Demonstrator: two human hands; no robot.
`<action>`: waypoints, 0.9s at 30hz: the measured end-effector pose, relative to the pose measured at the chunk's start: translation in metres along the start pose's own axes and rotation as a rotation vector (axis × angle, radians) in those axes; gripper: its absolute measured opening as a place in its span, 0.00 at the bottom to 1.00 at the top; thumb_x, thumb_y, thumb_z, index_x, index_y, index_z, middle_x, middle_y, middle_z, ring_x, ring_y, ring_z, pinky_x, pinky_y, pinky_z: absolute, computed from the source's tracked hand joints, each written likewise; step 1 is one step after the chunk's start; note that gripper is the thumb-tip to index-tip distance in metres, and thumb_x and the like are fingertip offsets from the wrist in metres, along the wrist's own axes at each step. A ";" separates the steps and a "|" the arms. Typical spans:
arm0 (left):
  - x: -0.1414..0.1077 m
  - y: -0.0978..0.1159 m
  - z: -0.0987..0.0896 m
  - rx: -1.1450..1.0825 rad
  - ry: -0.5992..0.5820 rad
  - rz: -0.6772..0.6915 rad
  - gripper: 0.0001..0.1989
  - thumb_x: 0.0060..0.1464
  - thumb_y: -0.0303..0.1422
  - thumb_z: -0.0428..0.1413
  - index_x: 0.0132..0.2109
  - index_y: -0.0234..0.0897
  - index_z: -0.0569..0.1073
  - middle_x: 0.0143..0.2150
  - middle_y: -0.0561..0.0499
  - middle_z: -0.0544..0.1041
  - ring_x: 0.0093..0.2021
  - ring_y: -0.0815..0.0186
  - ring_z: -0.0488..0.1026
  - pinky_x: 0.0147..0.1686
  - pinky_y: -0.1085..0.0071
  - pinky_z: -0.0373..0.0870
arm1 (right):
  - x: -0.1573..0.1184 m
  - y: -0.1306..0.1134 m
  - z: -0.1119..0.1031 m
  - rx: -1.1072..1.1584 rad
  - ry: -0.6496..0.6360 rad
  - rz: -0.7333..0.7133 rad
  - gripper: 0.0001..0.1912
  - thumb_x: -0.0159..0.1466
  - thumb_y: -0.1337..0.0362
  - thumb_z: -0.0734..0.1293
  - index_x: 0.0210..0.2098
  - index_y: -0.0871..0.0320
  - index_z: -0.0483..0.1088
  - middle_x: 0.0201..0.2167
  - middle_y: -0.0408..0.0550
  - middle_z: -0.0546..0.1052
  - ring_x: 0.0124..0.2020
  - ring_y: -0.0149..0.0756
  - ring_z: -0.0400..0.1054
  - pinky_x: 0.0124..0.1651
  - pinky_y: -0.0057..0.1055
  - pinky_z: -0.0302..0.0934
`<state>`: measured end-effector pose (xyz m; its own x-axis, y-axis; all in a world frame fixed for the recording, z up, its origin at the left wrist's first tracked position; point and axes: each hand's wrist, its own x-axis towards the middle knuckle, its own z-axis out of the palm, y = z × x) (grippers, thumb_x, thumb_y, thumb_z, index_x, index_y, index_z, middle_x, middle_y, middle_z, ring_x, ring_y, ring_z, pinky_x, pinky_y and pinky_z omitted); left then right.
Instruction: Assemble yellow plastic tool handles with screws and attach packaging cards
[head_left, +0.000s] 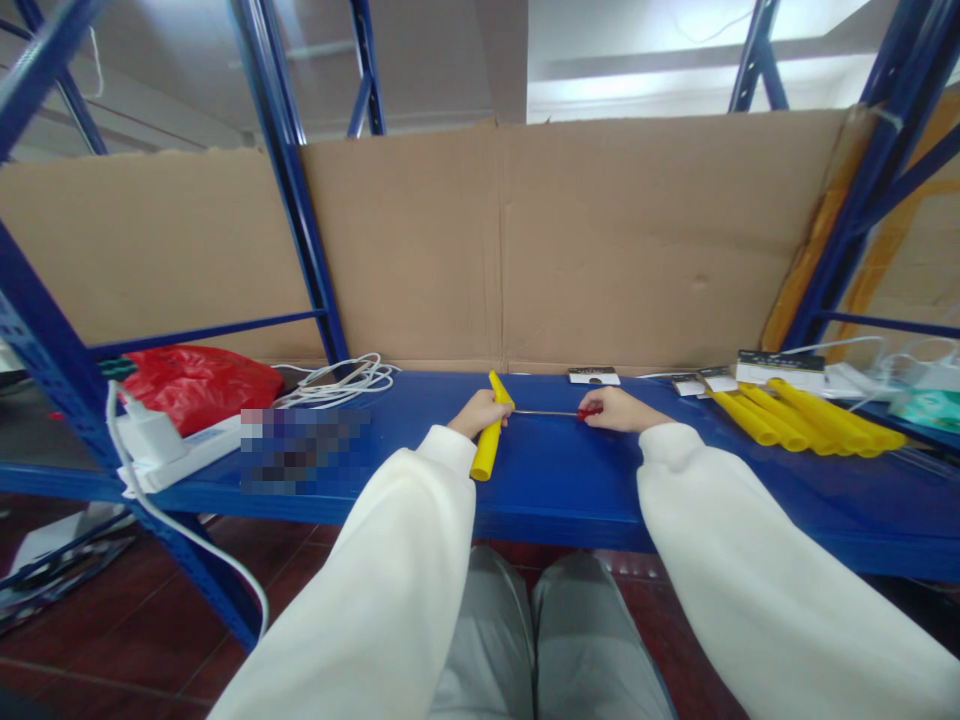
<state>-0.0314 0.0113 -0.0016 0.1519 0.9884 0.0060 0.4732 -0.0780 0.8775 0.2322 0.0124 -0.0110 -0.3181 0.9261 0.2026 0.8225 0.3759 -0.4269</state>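
Observation:
My left hand (pixel 478 414) is closed around a yellow tube (pixel 487 450), which slants over the blue shelf top. In my right hand (pixel 613 410) is the red handle of a screwdriver (pixel 551 413). Its thin metal shaft runs left to the tube and meets it beside my left fingers. Whether the tip goes into the tube or only touches it is too small to tell. Behind my right hand lies a small black-and-white card (pixel 593 376).
Several yellow tubes (pixel 795 420) with header cards lie at the right. On the left are a red plastic bag (pixel 199 385), a coiled white cable (pixel 345 380) and a power strip (pixel 202 450) with a plugged-in adapter. A cardboard sheet (pixel 585 240) closes off the back between blue posts.

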 end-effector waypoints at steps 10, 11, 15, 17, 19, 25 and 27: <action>0.005 -0.004 0.000 0.019 -0.006 0.023 0.08 0.47 0.19 0.54 0.24 0.33 0.71 0.19 0.54 0.71 0.19 0.71 0.67 0.25 0.75 0.67 | 0.007 -0.013 0.016 -0.119 0.141 -0.031 0.15 0.60 0.69 0.68 0.46 0.56 0.76 0.47 0.52 0.82 0.47 0.41 0.76 0.54 0.39 0.67; 0.006 -0.004 0.001 0.020 -0.007 0.026 0.08 0.47 0.19 0.54 0.25 0.33 0.72 0.19 0.54 0.71 0.19 0.71 0.68 0.25 0.75 0.67 | 0.009 -0.017 0.019 -0.136 0.152 -0.056 0.14 0.61 0.68 0.69 0.47 0.55 0.76 0.46 0.52 0.81 0.46 0.42 0.76 0.53 0.39 0.67; 0.007 -0.005 0.002 0.034 -0.011 0.036 0.08 0.46 0.19 0.54 0.24 0.33 0.72 0.19 0.54 0.71 0.19 0.71 0.68 0.26 0.75 0.68 | 0.024 -0.034 0.036 -0.145 0.132 -0.139 0.11 0.63 0.66 0.68 0.46 0.56 0.75 0.44 0.53 0.81 0.44 0.41 0.76 0.50 0.38 0.67; 0.007 -0.005 0.002 0.044 -0.009 0.041 0.08 0.46 0.19 0.54 0.23 0.33 0.72 0.19 0.54 0.71 0.19 0.71 0.68 0.27 0.74 0.68 | 0.034 -0.042 0.044 -0.136 0.141 -0.158 0.10 0.64 0.66 0.68 0.45 0.57 0.75 0.45 0.54 0.81 0.44 0.40 0.76 0.49 0.37 0.67; 0.008 -0.005 0.002 0.059 -0.006 0.044 0.09 0.46 0.19 0.54 0.22 0.33 0.71 0.19 0.54 0.71 0.19 0.71 0.68 0.27 0.74 0.69 | 0.044 -0.049 0.050 -0.116 0.159 -0.183 0.09 0.65 0.67 0.67 0.44 0.58 0.75 0.45 0.54 0.80 0.44 0.39 0.75 0.49 0.35 0.66; 0.010 -0.007 0.003 0.056 -0.007 0.056 0.10 0.46 0.18 0.53 0.22 0.33 0.71 0.19 0.54 0.71 0.20 0.71 0.68 0.27 0.74 0.68 | 0.068 -0.068 0.057 -0.106 0.138 -0.232 0.05 0.63 0.71 0.66 0.35 0.59 0.75 0.40 0.51 0.81 0.41 0.37 0.74 0.46 0.30 0.64; 0.011 -0.008 0.003 0.060 0.001 0.064 0.10 0.47 0.18 0.53 0.23 0.33 0.71 0.19 0.54 0.71 0.20 0.71 0.68 0.27 0.75 0.68 | 0.070 -0.072 0.058 -0.110 0.129 -0.240 0.06 0.62 0.73 0.65 0.33 0.59 0.73 0.38 0.51 0.81 0.38 0.36 0.73 0.43 0.28 0.63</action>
<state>-0.0305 0.0221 -0.0103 0.1828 0.9813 0.0611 0.5136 -0.1483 0.8451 0.1232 0.0521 -0.0171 -0.4532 0.7967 0.3999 0.7793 0.5719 -0.2563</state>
